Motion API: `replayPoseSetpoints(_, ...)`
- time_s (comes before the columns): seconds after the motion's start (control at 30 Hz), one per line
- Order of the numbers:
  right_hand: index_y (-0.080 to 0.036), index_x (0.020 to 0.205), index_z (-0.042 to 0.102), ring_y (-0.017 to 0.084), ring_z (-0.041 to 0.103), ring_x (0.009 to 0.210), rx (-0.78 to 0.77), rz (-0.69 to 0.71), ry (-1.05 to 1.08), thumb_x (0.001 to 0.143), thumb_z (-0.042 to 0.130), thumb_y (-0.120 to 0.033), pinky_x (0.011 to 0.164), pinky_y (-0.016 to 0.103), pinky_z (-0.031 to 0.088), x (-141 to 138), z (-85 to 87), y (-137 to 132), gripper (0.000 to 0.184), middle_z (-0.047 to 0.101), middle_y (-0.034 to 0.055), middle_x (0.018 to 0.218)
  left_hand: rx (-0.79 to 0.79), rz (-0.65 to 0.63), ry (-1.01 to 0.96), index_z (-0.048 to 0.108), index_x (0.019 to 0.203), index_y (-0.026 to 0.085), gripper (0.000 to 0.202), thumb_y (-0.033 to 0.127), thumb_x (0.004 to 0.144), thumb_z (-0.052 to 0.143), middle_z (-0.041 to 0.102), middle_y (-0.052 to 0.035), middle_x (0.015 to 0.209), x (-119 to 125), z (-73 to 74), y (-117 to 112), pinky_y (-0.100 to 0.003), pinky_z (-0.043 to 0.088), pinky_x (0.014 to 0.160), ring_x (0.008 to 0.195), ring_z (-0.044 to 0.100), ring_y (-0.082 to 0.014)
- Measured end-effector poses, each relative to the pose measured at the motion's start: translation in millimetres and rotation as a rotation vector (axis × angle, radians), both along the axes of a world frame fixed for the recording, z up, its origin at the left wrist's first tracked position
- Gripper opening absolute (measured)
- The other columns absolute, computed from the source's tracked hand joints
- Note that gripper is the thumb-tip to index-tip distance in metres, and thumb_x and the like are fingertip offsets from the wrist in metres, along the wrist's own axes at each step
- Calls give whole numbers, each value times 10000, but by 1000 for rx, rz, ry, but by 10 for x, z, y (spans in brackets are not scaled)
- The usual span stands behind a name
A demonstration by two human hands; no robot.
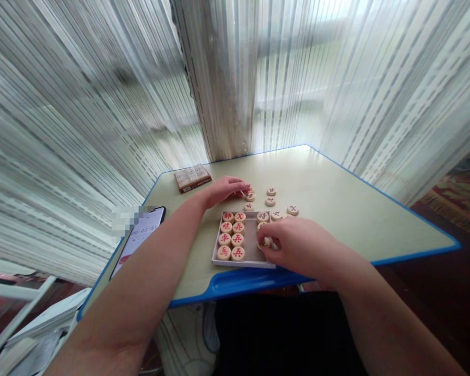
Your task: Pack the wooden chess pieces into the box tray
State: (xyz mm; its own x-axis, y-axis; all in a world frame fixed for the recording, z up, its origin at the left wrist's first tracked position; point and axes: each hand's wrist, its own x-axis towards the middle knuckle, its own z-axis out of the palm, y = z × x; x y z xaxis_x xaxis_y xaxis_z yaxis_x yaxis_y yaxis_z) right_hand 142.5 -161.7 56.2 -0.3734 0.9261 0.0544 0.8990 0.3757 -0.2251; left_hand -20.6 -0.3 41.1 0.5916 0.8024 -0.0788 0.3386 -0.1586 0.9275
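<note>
A shallow white box (246, 264) holds two columns of red-marked xiangqi pieces (231, 235) on its left side, stacked in layers. Along its right side sit dark-marked pieces (262, 216). My right hand (293, 241) is over that side, its thumb and forefinger closed on a xiangqi piece (265, 242) inside the box. Beyond the box, my left hand (227, 189) has its fingertips around a xiangqi piece (251, 191), partly hidden by the fingers. Just in front of it lie more dark-marked pieces (250, 198).
Loose pieces (270, 201) lie behind the box, and another (292, 210) to its right. A brown printed box (192, 178) rests at the table's back left. A phone (141, 240) showing a timer lies on the left edge. Striped curtains (231, 78) hang behind the blue-edged table (337, 193).
</note>
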Motion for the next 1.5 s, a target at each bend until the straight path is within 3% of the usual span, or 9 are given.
replayPoseSetpoints(0.3, -241, 790, 675, 158, 568, 647, -42, 2, -7, 796, 494, -337, 544, 249, 322, 41, 73, -25, 204, 666, 35, 761, -1, 17, 6, 654, 773, 118, 328, 418, 642, 642, 648, -54, 788, 6, -7, -5, -268, 373, 667, 702, 518, -125)
replayPoseSetpoints(0.43, -239, 739, 671, 153, 550, 603, -28, -50, -21, 793, 485, -358, 531, 254, 311, 99, 175, -161, 228, 655, 33, 712, -19, 10, -16, 656, 760, 124, 225, 299, 620, 640, 652, -41, 769, 0, -30, 14, -264, 388, 688, 704, 527, -120)
replayPoseSetpoints(0.5, -259, 802, 673, 155, 550, 601, -29, -34, -7, 764, 527, -385, 538, 253, 316, 121, 198, -233, 196, 655, 21, 710, -25, 13, -25, 658, 749, 126, 188, 249, 611, 622, 655, -37, 765, -3, -38, 22, -263, 398, 698, 700, 530, -116)
replayPoseSetpoints(0.6, -286, 871, 663, 172, 560, 607, -63, 16, -35, 705, 596, -386, 530, 257, 306, 123, 171, -275, 206, 659, 9, 703, -24, 17, -26, 663, 746, 127, 173, 217, 608, 610, 660, -37, 766, -2, -40, 23, -266, 415, 709, 706, 539, -117)
replayPoseSetpoints(0.77, -271, 765, 661, 174, 566, 599, -84, 67, -62, 739, 554, -305, 515, 263, 287, 68, 81, -181, 115, 660, 9, 678, -16, 46, -9, 663, 748, 122, 187, 135, 592, 561, 661, -28, 751, 13, -46, 11, -249, 428, 685, 677, 544, -106)
replayPoseSetpoints(0.93, -270, 785, 680, 182, 573, 612, -69, -3, -79, 754, 534, -288, 520, 263, 313, 46, 60, -75, 151, 658, 25, 674, 194, 112, 123, 681, 875, 125, 262, 231, 661, 574, 613, 1, 650, 11, -77, 18, -229, 387, 565, 549, 470, -84)
replayPoseSetpoints(1.13, -294, 842, 692, 181, 579, 639, -59, 7, -59, 770, 534, -333, 547, 260, 345, 59, 59, -2, 178, 666, 27, 711, 373, -34, 228, 713, 910, 152, 353, 359, 627, 680, 660, -36, 800, -19, -117, 68, -258, 433, 685, 726, 542, -137)
replayPoseSetpoints(1.5, -264, 750, 676, 204, 601, 618, 16, -3, -109, 766, 532, -366, 528, 272, 345, -1, 25, -53, 178, 653, 35, 641, 337, 12, 245, 707, 937, 135, 359, 374, 680, 633, 681, -54, 833, -19, -185, 126, -277, 459, 744, 766, 582, -154)
